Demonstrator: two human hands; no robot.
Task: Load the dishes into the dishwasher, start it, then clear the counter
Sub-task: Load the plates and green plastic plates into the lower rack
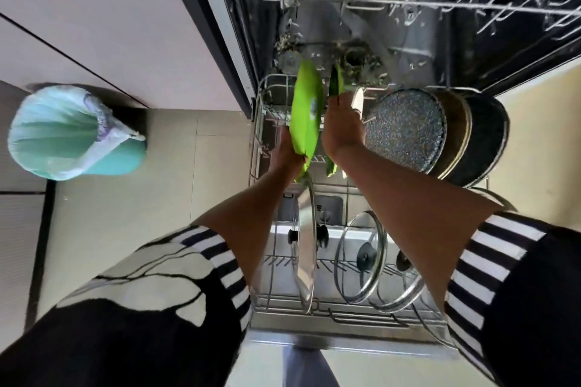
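Head view: the left hand (287, 151) grips the lower edge of a bright green plate (308, 107), held on edge over the lower rack (261, 122) of the open dishwasher (424, 41). At its 3 o'clock the right hand (342, 129) clasps a second green plate (335, 85). Further toward 3 stand speckled pans (405, 129), with glass lids (361, 258) at 6 and a teal bin (72, 132) at 9

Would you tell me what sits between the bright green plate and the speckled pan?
In the head view, the right hand, gripping a second green plate, and a white item sit there.
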